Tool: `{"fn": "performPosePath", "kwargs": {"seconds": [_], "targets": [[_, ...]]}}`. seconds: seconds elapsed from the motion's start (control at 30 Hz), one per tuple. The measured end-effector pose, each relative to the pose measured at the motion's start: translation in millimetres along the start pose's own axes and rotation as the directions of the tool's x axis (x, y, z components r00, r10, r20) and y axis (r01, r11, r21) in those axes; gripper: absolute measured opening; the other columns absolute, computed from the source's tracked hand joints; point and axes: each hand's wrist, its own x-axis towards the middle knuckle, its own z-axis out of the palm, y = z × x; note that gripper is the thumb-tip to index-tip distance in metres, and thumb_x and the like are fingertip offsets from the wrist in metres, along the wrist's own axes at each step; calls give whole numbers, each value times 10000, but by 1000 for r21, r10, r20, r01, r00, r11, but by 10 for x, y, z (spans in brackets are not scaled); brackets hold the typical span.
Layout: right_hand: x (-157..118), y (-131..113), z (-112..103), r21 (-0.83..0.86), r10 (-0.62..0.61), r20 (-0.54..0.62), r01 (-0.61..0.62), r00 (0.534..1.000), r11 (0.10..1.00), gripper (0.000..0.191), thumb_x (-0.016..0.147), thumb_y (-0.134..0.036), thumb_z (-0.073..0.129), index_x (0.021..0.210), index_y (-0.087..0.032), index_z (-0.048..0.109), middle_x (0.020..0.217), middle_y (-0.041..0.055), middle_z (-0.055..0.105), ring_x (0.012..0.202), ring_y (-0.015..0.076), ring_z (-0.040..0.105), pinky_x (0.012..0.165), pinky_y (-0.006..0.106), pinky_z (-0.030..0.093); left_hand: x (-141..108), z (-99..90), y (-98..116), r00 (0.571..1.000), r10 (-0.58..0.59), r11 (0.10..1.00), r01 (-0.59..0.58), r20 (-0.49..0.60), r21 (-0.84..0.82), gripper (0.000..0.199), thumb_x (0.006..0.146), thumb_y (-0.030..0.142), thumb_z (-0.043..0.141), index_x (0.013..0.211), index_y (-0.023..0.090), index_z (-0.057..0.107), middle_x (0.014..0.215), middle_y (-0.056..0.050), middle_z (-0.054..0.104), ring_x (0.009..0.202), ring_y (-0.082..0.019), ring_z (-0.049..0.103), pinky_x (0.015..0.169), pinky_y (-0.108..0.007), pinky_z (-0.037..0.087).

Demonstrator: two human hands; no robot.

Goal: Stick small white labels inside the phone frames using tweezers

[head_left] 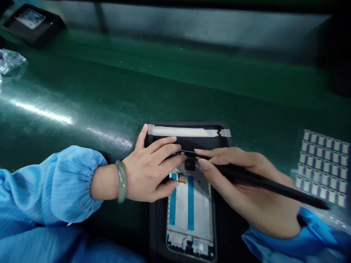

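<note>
A phone mid-frame (181,210) with two blue adhesive strips (191,204) lies in a black holder (157,226) below the centre of the head view. My left hand (149,171) rests over its upper left part, fingers spread and fingertips touching the top area. Black tweezers (263,181) are gripped in my right hand (255,204), their tips reaching the phone's top end beside my left fingertips. A small gold flex connector (181,178) shows near my left thumb. Whatever lies beneath the fingertips is hidden.
Whitish tape (183,131) crosses the holder's far end. On the right is a sheet of small parts in rows (322,164). At far left stand another black holder (41,31) with a phone part and a clear plastic bag (11,60). The table (109,91) is green.
</note>
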Motion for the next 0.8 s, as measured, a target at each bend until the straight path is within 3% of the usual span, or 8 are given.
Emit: {"fn": "performPosePath", "kwargs": {"seconds": [0.1, 0.2, 0.4, 0.8], "targets": [[18, -14, 0, 186, 111, -100, -91, 989, 978, 185, 780, -184, 726, 873, -256, 583, 898, 8, 727, 844, 195, 714, 772, 347, 598, 2, 1, -1, 1000, -6, 1000, 6, 0, -10, 410, 924, 360, 462, 1240, 114, 553, 1272, -142, 598, 1318, -304, 452, 1138, -668, -31], [27, -40, 13, 316, 215, -28, -195, 976, 928, 192, 786, -190, 721, 885, -258, 571, 933, 5, 728, 877, 191, 715, 787, 332, 610, 0, 5, -4, 1000, -5, 1000, 5, -1, -17, 415, 923, 370, 465, 1239, 116, 556, 1274, -139, 599, 1320, -300, 451, 1142, -659, -41], [-18, 8, 27, 211, 230, 72, -240, 971, 948, 158, 819, -280, 702, 908, -268, 573, 994, 15, 716, 933, 216, 703, 780, 362, 597, -6, 3, -2, 1000, -9, 1000, 9, 4, -14, 413, 928, 385, 467, 1238, 126, 553, 1287, -139, 594, 1330, -290, 441, 1144, -648, -49], [-13, 8, 41, 186, 209, 65, -218, 976, 958, 168, 813, -265, 709, 903, -251, 568, 975, 14, 720, 921, 201, 706, 737, 318, 593, -7, 9, -3, 1000, -6, 1000, 6, -3, -8, 418, 931, 388, 458, 1243, 125, 546, 1277, -143, 598, 1325, -295, 446, 1143, -650, -34]]}}
